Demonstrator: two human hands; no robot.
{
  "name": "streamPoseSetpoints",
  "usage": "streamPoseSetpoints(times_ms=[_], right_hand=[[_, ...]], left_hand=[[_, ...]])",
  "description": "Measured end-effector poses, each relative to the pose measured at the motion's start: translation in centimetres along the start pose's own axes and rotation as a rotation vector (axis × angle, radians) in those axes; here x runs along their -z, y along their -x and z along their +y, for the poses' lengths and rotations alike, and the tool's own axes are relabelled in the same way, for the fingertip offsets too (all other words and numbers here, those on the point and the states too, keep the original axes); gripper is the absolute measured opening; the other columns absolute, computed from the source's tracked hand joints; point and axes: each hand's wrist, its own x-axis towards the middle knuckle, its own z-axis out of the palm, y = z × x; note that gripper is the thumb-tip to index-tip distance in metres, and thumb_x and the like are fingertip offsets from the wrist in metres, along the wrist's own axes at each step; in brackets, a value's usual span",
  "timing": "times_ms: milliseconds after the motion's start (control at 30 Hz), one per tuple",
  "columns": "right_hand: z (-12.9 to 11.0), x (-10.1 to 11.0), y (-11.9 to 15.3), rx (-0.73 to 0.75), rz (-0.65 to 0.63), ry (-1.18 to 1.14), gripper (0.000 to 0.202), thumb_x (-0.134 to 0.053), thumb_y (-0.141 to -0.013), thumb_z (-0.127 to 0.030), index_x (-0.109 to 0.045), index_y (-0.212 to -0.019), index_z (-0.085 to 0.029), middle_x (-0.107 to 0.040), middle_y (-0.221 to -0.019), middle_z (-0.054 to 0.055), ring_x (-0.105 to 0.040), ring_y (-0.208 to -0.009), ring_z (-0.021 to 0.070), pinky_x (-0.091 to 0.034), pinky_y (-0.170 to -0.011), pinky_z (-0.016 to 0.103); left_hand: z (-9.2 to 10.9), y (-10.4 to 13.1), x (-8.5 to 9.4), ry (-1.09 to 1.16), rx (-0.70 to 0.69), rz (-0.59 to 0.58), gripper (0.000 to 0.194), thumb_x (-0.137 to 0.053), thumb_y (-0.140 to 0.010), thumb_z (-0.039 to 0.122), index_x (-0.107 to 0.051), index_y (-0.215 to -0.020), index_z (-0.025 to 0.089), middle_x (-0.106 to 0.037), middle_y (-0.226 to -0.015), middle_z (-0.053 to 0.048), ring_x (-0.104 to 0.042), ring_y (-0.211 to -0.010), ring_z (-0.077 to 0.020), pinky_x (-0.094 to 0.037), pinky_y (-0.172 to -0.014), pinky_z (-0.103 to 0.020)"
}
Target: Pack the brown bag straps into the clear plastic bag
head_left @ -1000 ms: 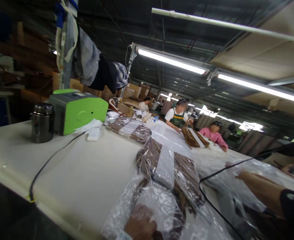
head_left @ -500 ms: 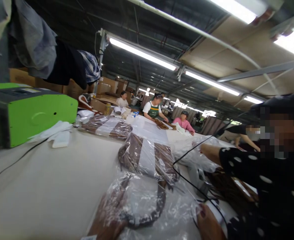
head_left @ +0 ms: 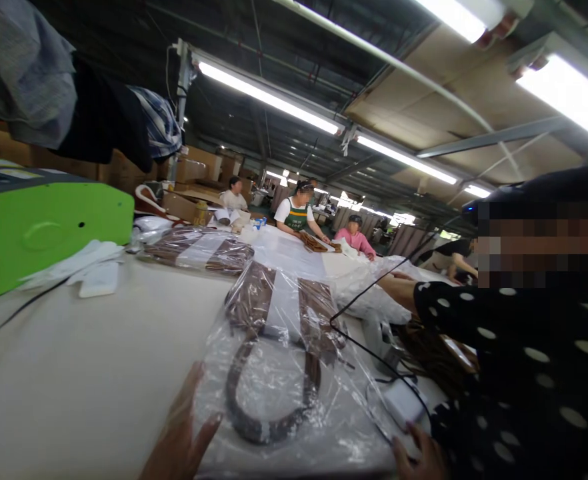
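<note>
Clear bag with brown straps sits bottom centre on the table, nearer than 0.5 s ago. Left hand is now in view, fingers spread on its left edge. Right hand pins its right corner, grip unclear.

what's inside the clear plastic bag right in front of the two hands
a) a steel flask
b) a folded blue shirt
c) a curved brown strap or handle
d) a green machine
c: the clear plastic bag, with the left hand at its near left corner and the right hand at its near right edge, holds a curved brown strap; the green machine stands apart on the table.
</note>
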Motion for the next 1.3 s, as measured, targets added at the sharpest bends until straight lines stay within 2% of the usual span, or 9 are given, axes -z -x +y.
streamPoseSetpoints(times_ms=[200,367,533,600,767,967,1067,1167,1300], right_hand=[[-7.5,-2.8,1.4,0.43,-0.031,0.144,0.089,-0.07,-0.074,-0.058,-0.039,-0.142,-0.011,-0.051,-0.143,0.024,-0.049,-0.132,0.0398,-0.047,-0.105,0.055],[-8.7,-3.8,2.0,0.535,-0.232,0.193,0.101,-0.074,-0.067,-0.061,-0.035,-0.149,-0.019,-0.043,-0.152,0.018,-0.037,-0.139,0.0444,-0.039,-0.109,0.064],[-13.0,-5.0,2.8,0.707,-0.031,0.147,0.107,-0.07,-0.063,-0.074,-0.036,-0.149,-0.019,-0.047,-0.149,0.018,-0.04,-0.137,0.0443,-0.029,-0.113,0.063],[-16.3,-5.6,3.1,0.794,0.027,0.106,0.102,-0.069,-0.067,-0.07,-0.035,-0.15,-0.022,-0.048,-0.149,0.014,-0.043,-0.137,0.041,-0.027,-0.115,0.06],[-23.0,-5.8,3.4,0.745,0.004,0.017,0.086,-0.072,-0.072,-0.051,-0.038,-0.148,-0.026,-0.047,-0.151,0.007,-0.042,-0.138,0.0348,-0.028,-0.117,0.053],[-28.5,-5.9,5.6,0.833,-0.06,-0.139,0.096,-0.069,-0.068,-0.068,-0.038,-0.148,-0.025,-0.046,-0.151,0.007,-0.043,-0.138,0.0356,-0.034,-0.114,0.056],[-31.6,-6.9,6.7,0.868,-0.108,-0.173,0.08,-0.064,-0.079,-0.056,-0.037,-0.148,-0.029,-0.046,-0.152,0.002,-0.044,-0.138,0.0297,-0.033,-0.116,0.05],[-32.9,-8.0,6.5,0.772,-0.057,-0.212,0.057,-0.06,-0.087,-0.04,-0.046,-0.142,-0.03,-0.056,-0.143,0.001,-0.05,-0.132,0.0257,-0.034,-0.116,0.047],[-30.2,-7.8,4.3,0.625,0.072,-0.206,0.027,-0.059,-0.088,-0.028,-0.065,-0.114,-0.031,-0.071,-0.118,-0.001,-0.061,-0.114,0.0239,-0.034,-0.111,0.046]], left_hand=[[1.8,0.0,1.9,0.171,0.219,-0.032,0.07,-0.041,-0.097,0.046,-0.014,-0.156,0.02,-0.028,-0.161,-0.013,-0.03,-0.146,-0.0322,-0.023,-0.119,-0.057],[1.9,-0.7,2.8,0.254,0.244,0.021,0.064,-0.04,-0.098,0.044,-0.019,-0.156,0.023,-0.031,-0.16,-0.01,-0.03,-0.146,-0.0299,-0.021,-0.12,-0.057],[0.1,0.1,2.5,0.24,0.177,-0.103,0.05,-0.048,-0.095,0.045,-0.049,-0.142,0.029,-0.045,-0.153,-0.003,-0.039,-0.141,-0.0307,-0.028,-0.116,-0.055],[-0.3,0.3,2.3,0.211,0.157,-0.137,0.047,-0.052,-0.093,0.044,-0.055,-0.138,0.031,-0.046,-0.152,-0.002,-0.041,-0.14,-0.0315,-0.031,-0.115,-0.053],[-0.9,0.4,2.7,0.261,0.104,-0.151,0.061,-0.055,-0.091,0.043,-0.038,-0.149,0.034,-0.038,-0.156,0.002,-0.04,-0.14,-0.0273,-0.034,-0.114,-0.045],[-1.1,-0.4,1.7,0.357,0.214,-0.237,0.052,-0.048,-0.09,0.06,-0.066,-0.126,0.028,-0.054,-0.145,-0.004,-0.043,-0.138,-0.0318,-0.033,-0.114,-0.05],[-0.6,-1.4,1.4,0.396,0.327,-0.303,0.06,-0.035,-0.091,0.066,-0.075,-0.112,0.026,-0.059,-0.139,-0.004,-0.042,-0.139,-0.0325,-0.028,-0.117,-0.051],[-0.6,-2.3,2.0,0.439,0.422,-0.374,0.065,-0.032,-0.091,0.069,-0.077,-0.105,0.024,-0.066,-0.131,-0.005,-0.047,-0.135,-0.0328,-0.027,-0.118,-0.052],[-0.6,-2.6,3.1,0.506,0.425,-0.322,0.06,-0.036,-0.088,0.069,-0.076,-0.105,0.028,-0.074,-0.116,-0.004,-0.054,-0.129,-0.0341,-0.034,-0.115,-0.053]])
